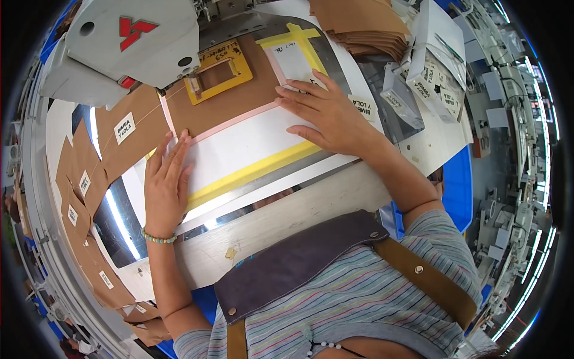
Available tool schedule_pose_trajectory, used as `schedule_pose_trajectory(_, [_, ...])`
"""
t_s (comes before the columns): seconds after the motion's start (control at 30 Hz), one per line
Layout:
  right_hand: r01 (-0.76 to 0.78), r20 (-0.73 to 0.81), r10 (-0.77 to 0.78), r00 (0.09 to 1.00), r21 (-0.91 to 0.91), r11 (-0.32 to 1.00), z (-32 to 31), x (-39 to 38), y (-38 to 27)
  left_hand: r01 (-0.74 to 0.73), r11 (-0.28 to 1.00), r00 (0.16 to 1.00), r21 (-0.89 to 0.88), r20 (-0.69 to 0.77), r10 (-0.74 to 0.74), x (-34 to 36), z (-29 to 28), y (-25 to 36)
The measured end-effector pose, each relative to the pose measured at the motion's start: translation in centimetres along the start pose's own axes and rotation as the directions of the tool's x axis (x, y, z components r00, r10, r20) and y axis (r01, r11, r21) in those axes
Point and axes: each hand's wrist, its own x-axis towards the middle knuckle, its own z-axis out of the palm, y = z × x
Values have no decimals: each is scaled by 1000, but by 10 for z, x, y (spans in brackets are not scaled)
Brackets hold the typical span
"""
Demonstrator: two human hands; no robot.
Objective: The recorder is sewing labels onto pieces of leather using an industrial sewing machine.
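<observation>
A brown fabric panel (221, 110) lies on a white work sheet (251, 143), its near edge along a pink strip (233, 121). My left hand (167, 173) rests flat near the panel's near left corner, fingertips at the pink strip. Spread out, my right hand (329, 116) lies over the strip's right corner and the white paper beside it. Neither hand grips anything that I can see. A yellow rectangular frame (242, 79) sits on the panel under the sewing machine head (125, 42). Yellow tape (251, 173) runs along the sheet's near side.
Brown fabric pieces with white labels (125, 128) trail off the table's left side. At the back right is a stack of brown pieces (365, 27). Clear boxes of labels (427, 87) stand right of it. A blue bin (457, 188) is below the table's right edge.
</observation>
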Motion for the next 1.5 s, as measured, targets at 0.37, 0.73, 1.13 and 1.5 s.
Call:
schedule_pose_trajectory(0.37, [30, -31, -31, 999, -27, 999, 6, 3, 1, 41, 999, 999, 1, -16, -41, 0, 1, 0])
schedule_pose_trajectory(0.73, [1, 36, 0, 999, -40, 999, 5, 1, 0, 12, 999, 1000, -35, -9, -13, -2, 0, -2])
schedule_pose_trajectory(1.13, [-116, -243, 131, 961, 72, 991, -12, 3, 15, 4, 1000, 1000, -12, -28, -4, -2, 1, -3])
schedule_pose_trajectory(1.5, [-460, -2, 466, 885, 166, 872, -33, 9, 51, -29, 999, 999, -18, -45, 28, -4, 1, -6])
